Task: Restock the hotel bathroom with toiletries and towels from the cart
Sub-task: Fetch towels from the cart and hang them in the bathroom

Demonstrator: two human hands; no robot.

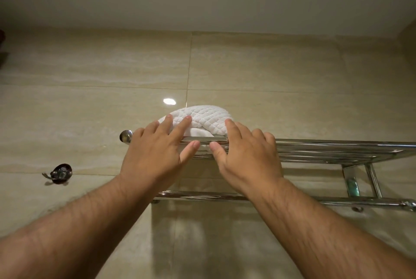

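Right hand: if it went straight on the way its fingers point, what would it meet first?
The white towel on the chrome rack: the right hand seems to touch its right end with the index finger. The outer fingers look clear of it and would likely reach the tiled wall; depth is unclear.

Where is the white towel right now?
Head view, centre: the white towel lies atop the left end of the chrome towel rack, against the tiled wall, left hand and right hand touching its front.
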